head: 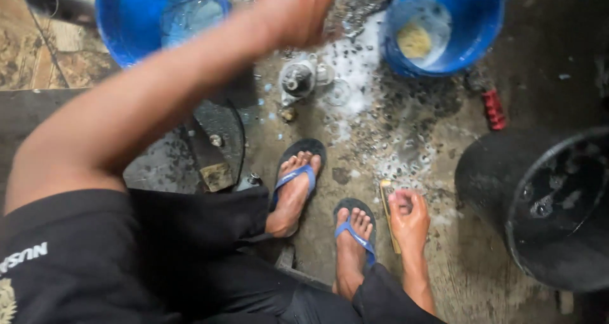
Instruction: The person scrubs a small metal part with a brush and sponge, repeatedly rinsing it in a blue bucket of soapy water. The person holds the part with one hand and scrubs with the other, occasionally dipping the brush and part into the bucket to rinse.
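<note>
Left hand (298, 10), blurred, grip impossible to tell, hovers at twelve o'clock above a small grey metal part (298, 80); right hand (409, 216), fingers curled, touches a thin wooden-handled brush (388, 216) at five o'clock.

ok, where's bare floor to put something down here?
Bare concrete lies right of the right hand, before the black tub, and between that tub and the right blue bucket. Crowded: the suds and metal part between the buckets, by the left hand.
</note>
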